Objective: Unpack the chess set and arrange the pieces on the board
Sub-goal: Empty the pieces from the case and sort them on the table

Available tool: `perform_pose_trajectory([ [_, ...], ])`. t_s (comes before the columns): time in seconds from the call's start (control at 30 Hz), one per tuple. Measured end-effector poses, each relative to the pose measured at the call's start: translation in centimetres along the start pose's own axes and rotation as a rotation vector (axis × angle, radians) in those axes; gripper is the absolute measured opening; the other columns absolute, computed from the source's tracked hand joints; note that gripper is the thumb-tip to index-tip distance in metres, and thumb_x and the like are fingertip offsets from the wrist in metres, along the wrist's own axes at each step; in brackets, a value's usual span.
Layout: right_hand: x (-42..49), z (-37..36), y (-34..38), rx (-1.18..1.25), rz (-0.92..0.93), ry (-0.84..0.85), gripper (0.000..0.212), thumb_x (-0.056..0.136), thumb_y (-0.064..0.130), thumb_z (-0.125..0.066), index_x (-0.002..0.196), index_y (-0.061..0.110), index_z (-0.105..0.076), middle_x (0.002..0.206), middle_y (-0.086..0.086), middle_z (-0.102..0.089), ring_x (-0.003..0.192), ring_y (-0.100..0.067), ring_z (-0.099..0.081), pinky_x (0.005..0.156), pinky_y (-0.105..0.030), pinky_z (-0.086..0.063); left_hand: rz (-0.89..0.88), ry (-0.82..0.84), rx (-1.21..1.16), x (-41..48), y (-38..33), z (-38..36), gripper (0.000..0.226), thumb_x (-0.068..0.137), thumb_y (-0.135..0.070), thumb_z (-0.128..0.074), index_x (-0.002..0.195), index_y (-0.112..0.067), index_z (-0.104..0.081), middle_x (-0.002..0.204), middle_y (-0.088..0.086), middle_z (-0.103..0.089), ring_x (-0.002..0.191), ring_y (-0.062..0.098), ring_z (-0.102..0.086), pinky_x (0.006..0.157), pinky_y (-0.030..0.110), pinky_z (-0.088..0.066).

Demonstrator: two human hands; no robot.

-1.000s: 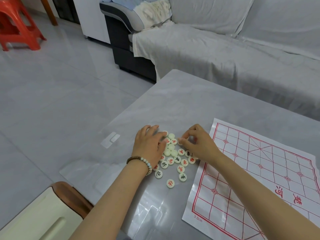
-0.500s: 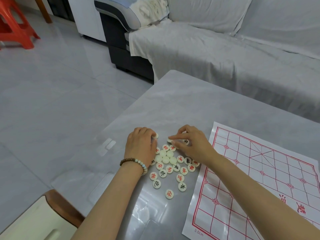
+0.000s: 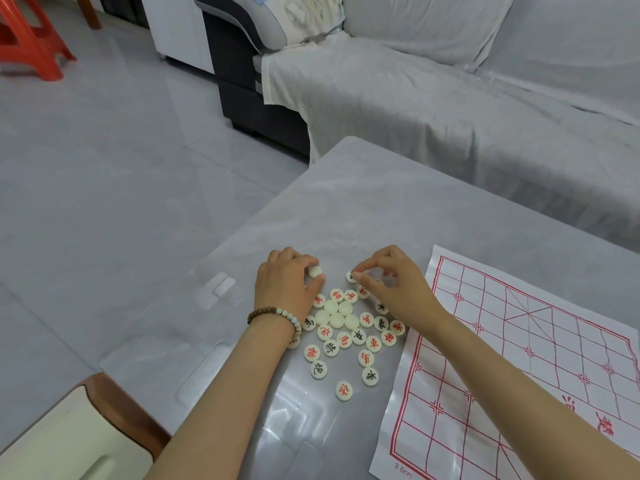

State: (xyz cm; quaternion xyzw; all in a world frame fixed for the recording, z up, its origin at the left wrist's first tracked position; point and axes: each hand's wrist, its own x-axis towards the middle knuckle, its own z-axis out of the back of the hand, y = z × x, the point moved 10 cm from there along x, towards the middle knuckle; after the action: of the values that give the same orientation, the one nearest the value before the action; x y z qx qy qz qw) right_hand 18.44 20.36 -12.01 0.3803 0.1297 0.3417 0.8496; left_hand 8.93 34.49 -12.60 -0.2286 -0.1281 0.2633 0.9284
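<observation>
— How far along are we with the chess set?

— The unpacking looks done to us. The board (image 3: 519, 358) lies unfolded and flat on the surface (image 3: 363, 202), and the pieces (image 3: 358, 336) lie loose in a cluster just off the board's left edge, the nearest ones almost touching it.

— Is anything on the board itself?

— We see nothing on the part that shows. Its right end runs out of view, so we cannot speak for that. We judge that the arranging has not begun.

— And our hands?

— Both are at the far end of the cluster, left of the board. Our left hand (image 3: 287, 289), the farther one from the board, pinches a blank-faced piece (image 3: 315, 271) between thumb and fingertips. Our right hand (image 3: 391, 285), closer to the board, pinches a second piece (image 3: 350, 277). We cannot read its mark, because the fingers cover most of it.

— So which step are we on?

— Turning the pieces face up and sorting them, we think. Most already show red or black characters. The plain discs (image 3: 336, 315) in the middle of the cluster show no character and probably need flipping.

— What is left to do?

— Nearly all of it. We need to turn the plain ones, split red from black, and carry every piece across onto the board's grid.
</observation>
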Motion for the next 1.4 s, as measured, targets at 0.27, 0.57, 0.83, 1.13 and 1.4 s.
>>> perform_pose_trajectory([
  [0.27,-4.0,-1.6,0.5,-0.067,0.089,0.096,0.013,0.079,0.035,-0.071,0.093,0.036,-0.073,0.094,0.016,-0.052,0.096,-0.004,-0.050,0.084,-0.024,-0.040,-0.005,-0.035,-0.046,0.2,-0.5,0.5,0.022,0.091,-0.039,-0.052,0.107,-0.026,-0.062,0.103,-0.007,-0.060,0.103,0.014,-0.047,0.086,0.025,-0.032],
  [0.57,-4.1,-1.9,1.5,-0.231,0.111,0.021,0.017,0.083,0.041,-0.066,0.096,0.033,-0.072,0.091,0.014,-0.055,0.086,-0.004,-0.048,0.085,-0.030,-0.041,0.381,0.068,-0.914,-1.2,2.8,0.7,0.025,0.095,-0.034,-0.047,0.085,-0.021,-0.065,0.091,-0.009,-0.066,0.080,0.003,-0.057,0.077,0.020,-0.046],
  [0.83,-2.9,-1.4,1.8,-0.259,0.037,-0.055,0.016,0.077,0.039,-0.073,0.084,0.024,-0.069,0.091,0.007,-0.062,0.081,-0.006,-0.051,0.079,-0.028,-0.044,0.428,-0.017,-0.859,-3.0,6.0,2.4,0.019,0.092,-0.014,-0.051,0.102,-0.013,-0.067,0.088,-0.005,-0.067,0.065,-0.001,-0.052,0.073,0.013,-0.042],
  [1.13,-2.3,-1.4,2.3,-0.376,0.029,-0.036,0.016,0.089,0.032,-0.061,0.097,0.018,-0.065,0.099,0.003,-0.061,0.092,-0.014,-0.054,0.086,-0.027,-0.037,0.313,-0.006,-0.392,-4.2,5.6,3.6,0.003,0.085,-0.020,-0.064,0.082,-0.020,-0.064,0.075,-0.013,-0.059,0.071,0.003,-0.052,0.070,0.023,-0.042],
  [1.4,-3.3,-0.7,0.4,-0.258,-0.133,-0.040,0.018,0.084,0.039,-0.066,0.089,0.021,-0.070,0.097,0.003,-0.057,0.088,-0.013,-0.054,0.084,-0.035,-0.045,0.309,0.010,-0.462,-4.5,5.8,2.8,0.007,0.082,-0.021,-0.069,0.077,-0.024,-0.064,0.078,-0.010,-0.063,0.079,0.009,-0.057,0.070,0.022,-0.044],
])
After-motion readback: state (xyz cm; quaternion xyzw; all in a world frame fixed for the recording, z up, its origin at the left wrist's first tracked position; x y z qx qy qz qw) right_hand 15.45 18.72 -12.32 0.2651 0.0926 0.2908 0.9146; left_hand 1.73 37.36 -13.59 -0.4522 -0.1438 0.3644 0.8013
